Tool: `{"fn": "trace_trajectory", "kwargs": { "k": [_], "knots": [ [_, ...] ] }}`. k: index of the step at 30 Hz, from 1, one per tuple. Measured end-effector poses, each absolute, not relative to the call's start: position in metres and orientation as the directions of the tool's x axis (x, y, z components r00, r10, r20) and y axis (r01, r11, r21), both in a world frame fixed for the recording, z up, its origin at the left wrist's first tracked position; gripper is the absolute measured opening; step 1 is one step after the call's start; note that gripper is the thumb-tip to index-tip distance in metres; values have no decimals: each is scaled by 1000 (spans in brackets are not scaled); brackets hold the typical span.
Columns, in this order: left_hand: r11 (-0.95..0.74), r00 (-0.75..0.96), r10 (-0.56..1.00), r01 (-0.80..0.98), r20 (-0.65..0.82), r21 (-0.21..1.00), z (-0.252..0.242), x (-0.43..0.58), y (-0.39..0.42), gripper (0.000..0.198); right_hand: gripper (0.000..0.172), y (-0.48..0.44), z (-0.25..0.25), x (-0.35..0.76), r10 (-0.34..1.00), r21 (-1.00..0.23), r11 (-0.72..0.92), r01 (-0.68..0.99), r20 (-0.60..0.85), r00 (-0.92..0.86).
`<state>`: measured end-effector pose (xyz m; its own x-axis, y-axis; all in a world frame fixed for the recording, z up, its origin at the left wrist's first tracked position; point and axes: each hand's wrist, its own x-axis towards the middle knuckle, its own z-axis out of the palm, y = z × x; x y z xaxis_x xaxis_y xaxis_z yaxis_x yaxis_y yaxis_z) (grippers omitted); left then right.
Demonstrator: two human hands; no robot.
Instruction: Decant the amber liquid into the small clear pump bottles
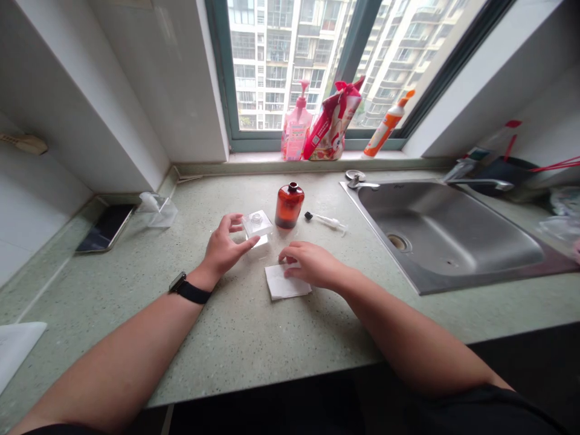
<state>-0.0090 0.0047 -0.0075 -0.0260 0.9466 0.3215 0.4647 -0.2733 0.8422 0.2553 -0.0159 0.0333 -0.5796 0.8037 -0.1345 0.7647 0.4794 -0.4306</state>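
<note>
Both forearms reach forward; left hand [224,248] cupped, fingers [235,218] parted; right hand [312,266] flat, palm down.

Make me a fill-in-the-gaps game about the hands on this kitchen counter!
1. The left hand, touching the clear box, has a black ____ on its wrist.
2. The right hand rests on a folded sheet that is ____ in colour.
3. The steel sink is on the person's ____ side.
Missing words: watch; white; right.
</note>
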Motion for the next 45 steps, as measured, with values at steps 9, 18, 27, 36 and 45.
{"fn": "trace_trajectory", "kwargs": {
  "k": [9, 18, 27, 36, 45],
  "knots": [
    [-348, -6, 915, 493, 404, 797, -5, -9, 0, 71, 9, -10, 32, 259, 792, -642, 422, 640, -84, -605],
    [-360, 33, 913, 536, 408, 764, 0, -9, -5, 70, 36, 5, 38, 268, 960, -986, -128, -107, -96, -264],
    [-450, 98, 869, 568, 485, 690, 0, -7, -7, 70, 24, 6, 34, 271, 920, -904, 328, 275, 372, 127],
    [-556, 224, 814, 565, 536, 610, 0, -6, -11, 68, 35, -18, 29, 257, 691, -253, 651, 716, 588, -421],
    [-585, 265, 792, 587, 550, 560, 0, -6, -12, 69, 38, -17, 25, 257, 664, -277, 711, 646, 567, -488]
  ]
}}
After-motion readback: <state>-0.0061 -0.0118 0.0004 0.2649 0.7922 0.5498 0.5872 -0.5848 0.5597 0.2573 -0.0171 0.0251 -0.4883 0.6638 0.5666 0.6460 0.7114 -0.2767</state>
